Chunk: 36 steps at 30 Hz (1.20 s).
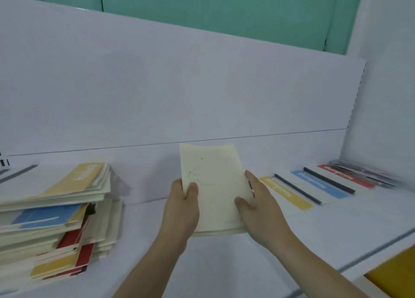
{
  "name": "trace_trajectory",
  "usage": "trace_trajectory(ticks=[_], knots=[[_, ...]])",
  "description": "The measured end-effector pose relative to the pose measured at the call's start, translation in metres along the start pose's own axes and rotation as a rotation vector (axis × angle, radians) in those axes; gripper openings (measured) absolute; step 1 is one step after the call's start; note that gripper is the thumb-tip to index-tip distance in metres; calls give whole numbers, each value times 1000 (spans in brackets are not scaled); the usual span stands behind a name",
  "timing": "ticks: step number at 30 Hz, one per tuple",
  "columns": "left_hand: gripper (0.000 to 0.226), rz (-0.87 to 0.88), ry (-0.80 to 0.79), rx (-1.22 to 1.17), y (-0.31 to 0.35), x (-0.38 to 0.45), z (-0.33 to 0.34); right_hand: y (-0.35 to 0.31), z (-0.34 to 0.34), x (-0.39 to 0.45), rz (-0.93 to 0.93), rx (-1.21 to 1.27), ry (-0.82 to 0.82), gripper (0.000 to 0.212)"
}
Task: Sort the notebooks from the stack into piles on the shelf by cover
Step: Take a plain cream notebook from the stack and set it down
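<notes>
A cream-covered notebook [213,185] is held above the white shelf [303,230] in the middle of the view. My left hand [182,205] grips its left edge with the thumb on the cover. My right hand [258,205] grips its right edge, thumb on top. At the left stands a tall, untidy stack of notebooks [58,216] with yellow, blue and red stripes. To the right lie sorted piles: a yellow-striped one [285,193], a blue-striped one [318,184] and a red-striped one [348,176].
A white back panel [179,84] closes the shelf behind, and a white side wall [386,118] closes it on the right. More colourful covers [368,172] lie at the far right. A yellow surface [395,277] shows below the shelf edge at the bottom right.
</notes>
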<state>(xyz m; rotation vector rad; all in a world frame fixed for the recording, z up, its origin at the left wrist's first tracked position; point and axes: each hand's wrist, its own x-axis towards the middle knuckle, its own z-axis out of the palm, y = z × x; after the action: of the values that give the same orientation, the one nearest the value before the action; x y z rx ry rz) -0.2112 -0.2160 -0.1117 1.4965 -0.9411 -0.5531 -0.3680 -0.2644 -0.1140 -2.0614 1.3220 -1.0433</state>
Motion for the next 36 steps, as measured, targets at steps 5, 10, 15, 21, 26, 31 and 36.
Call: trace_trajectory(ticks=[5,10,15,21,26,31,36], knots=[[22,2,31,159,-20,8,58,60,-4,31,-69,-117,-98,55],[41,-49,-50,531,-48,31,93,113,-1,60,-97,-268,-260,57],[36,-89,-18,988,-62,45,102,123,8,76,-216,-407,-311,38],[54,-8,-61,1264,-57,43,96,124,7,85,-303,-566,-340,25],[75,-27,-302,1172,-52,25,68,124,-16,95,-333,-626,-541,45],[74,7,-456,1140,-45,18,55,121,-33,97,-354,-732,-752,66],[71,48,-469,1156,-45,17,60,119,-37,99,-393,-786,-704,75]])
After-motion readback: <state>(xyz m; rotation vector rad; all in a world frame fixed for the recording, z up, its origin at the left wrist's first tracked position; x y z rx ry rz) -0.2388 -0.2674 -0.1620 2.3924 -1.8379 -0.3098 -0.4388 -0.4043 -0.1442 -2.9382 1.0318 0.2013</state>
